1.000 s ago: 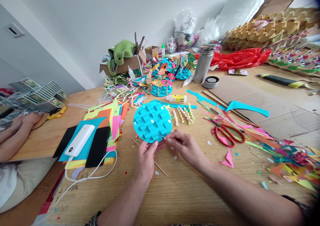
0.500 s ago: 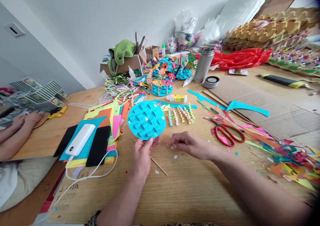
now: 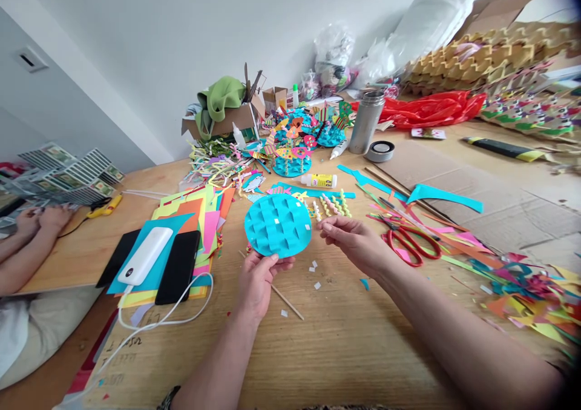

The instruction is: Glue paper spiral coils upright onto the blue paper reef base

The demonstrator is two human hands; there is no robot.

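Note:
My left hand point(image 3: 261, 277) grips the lower edge of a round blue paper disc point(image 3: 267, 231), thumb on top and fingers beneath. Rows of raised flaps cover the disc, and a few small white squares sit on it. Just right of its edge, my right hand point(image 3: 349, 237) has its thumb and fingertips pinched together; whatever they hold, if anything, is too small to make out. Curled paper strips point(image 3: 333, 205) lie beyond the right fingertips. Small white squares point(image 3: 317, 285) and a thin wooden stick point(image 3: 290, 304) are on the table below the hands.
Red-handled scissors point(image 3: 411, 243) and paper scraps point(image 3: 526, 301) lie to the right. A glue bottle point(image 3: 320, 181) and metal flask point(image 3: 367, 122) stand farther back. Left are coloured sheets point(image 3: 211, 228), a white power bank point(image 3: 146, 255), a phone point(image 3: 178, 267) and another person's hands point(image 3: 52, 217).
The disc and my left hand have shifted slightly right and down in view. My right hand has moved up and forward, from above the table to beside the disc's right edge.

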